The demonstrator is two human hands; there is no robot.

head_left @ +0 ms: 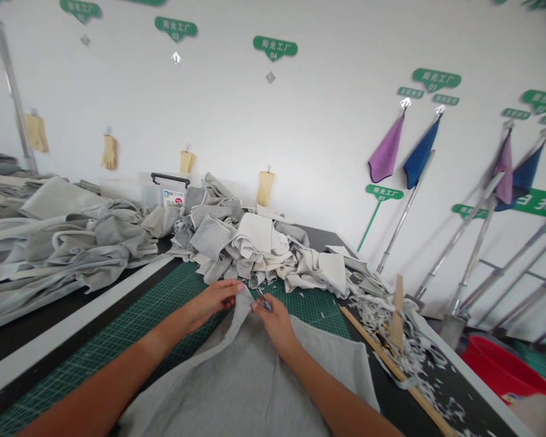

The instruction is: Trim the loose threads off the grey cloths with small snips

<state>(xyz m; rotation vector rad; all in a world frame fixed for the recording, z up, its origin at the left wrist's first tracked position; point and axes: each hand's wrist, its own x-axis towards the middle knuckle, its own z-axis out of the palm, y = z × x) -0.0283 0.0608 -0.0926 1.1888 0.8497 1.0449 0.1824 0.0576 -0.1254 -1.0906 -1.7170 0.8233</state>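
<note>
A large piece of grey cloth [250,388] lies across the front of the table, with one edge lifted up in the middle. My left hand [218,298] pinches that raised edge between thumb and fingertips. Small thread snips [264,300] with blue handles are in my right hand [275,321], whose fingers are closed around them. Their metal blades point up and left, close to the raised edge; whether they touch the cloth I cannot tell. Beneath the cloth is a green cutting mat [164,309] with a grid.
Grey cloth pieces [255,237] are heaped just behind my hands, and a larger pile [82,243] covers the left side. On the right lie a wooden strip [400,373], white scraps [418,346] and gold-handled scissors [383,338]. A red bucket [500,364] stands beyond the table edge.
</note>
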